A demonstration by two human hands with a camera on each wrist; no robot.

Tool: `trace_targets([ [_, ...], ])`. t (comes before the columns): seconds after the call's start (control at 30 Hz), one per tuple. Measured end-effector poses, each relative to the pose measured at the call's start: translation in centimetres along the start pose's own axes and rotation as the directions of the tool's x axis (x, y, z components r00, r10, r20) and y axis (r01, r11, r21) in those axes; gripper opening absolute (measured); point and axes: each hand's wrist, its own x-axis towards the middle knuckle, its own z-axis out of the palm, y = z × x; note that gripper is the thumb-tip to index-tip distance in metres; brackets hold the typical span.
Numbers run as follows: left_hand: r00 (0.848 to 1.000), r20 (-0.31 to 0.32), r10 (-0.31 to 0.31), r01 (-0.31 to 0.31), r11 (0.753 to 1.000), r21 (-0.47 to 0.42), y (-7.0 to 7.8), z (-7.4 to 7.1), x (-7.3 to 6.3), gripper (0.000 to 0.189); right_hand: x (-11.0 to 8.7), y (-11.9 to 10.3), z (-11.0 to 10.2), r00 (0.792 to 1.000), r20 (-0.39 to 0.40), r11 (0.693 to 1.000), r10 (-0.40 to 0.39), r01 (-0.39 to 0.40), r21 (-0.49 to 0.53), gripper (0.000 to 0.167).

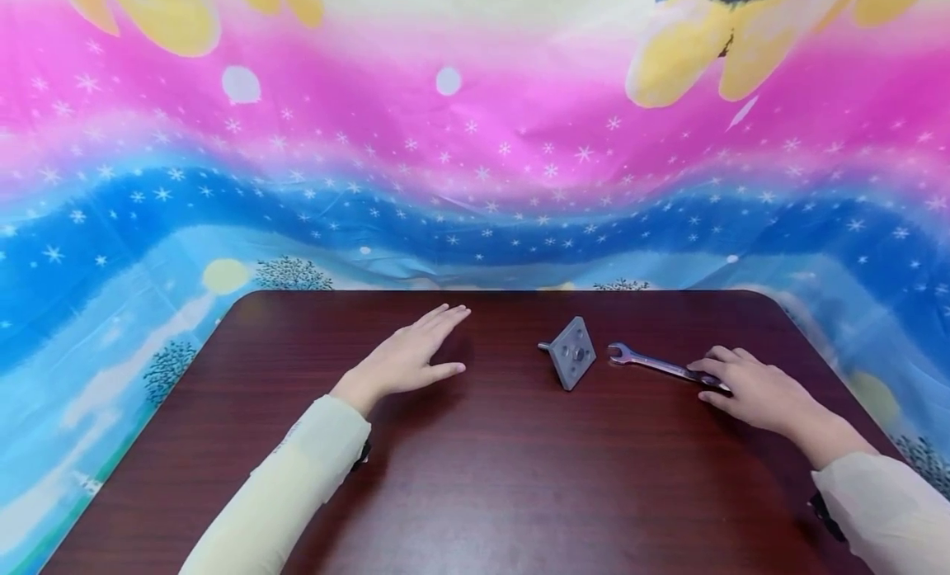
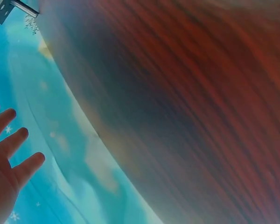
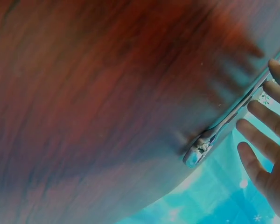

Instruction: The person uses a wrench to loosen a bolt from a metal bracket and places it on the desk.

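hovering above the left part of the dark wood-grained table (image 1: 490,476), the left hand (image 1: 404,356) is held with its fingers straight and its thumb spread away from them. between the two hands, nearer the far edge, a grey metal plate (image 1: 579,356) is seen tilted on the table, pierced by holes, with a short rod (image 1: 544,346) jutting from its left side. to the right of the plate, just beside it, a silvery wrench (image 1: 656,363) is laid, its forked end turned toward the plate. the wrench's other end is partly covered by the right hand (image 1: 764,396) in the head view; in the right wrist view that hand's fingers are shown spread apart, and whether the wrench is touched cannot be told. the forearms are covered by pale sleeves (image 1: 285,480), and behind the table a pink and blue cloth (image 1: 475,154) is hung, printed with white snowflakes.
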Motion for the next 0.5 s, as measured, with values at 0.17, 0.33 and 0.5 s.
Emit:
trace_targets([
  [0.17,0.999,0.031,-0.039,0.041,0.997,-0.058,0.7,-0.2,1.2,0.080,0.4,0.6,0.0,0.999,-0.008,0.998,-0.033,0.034,0.048,0.029],
  [0.33,0.997,0.051,-0.054,0.058,0.995,-0.087,1.3,-0.2,2.1,0.080,0.9,1.0,0.1,1.000,0.011,0.996,-0.026,0.025,0.090,0.021],
  [0.5,0.997,0.069,-0.044,0.052,0.992,-0.114,2.0,0.1,3.1,0.080,1.5,1.0,0.2,1.000,0.015,0.993,-0.014,0.012,0.115,0.017],
])
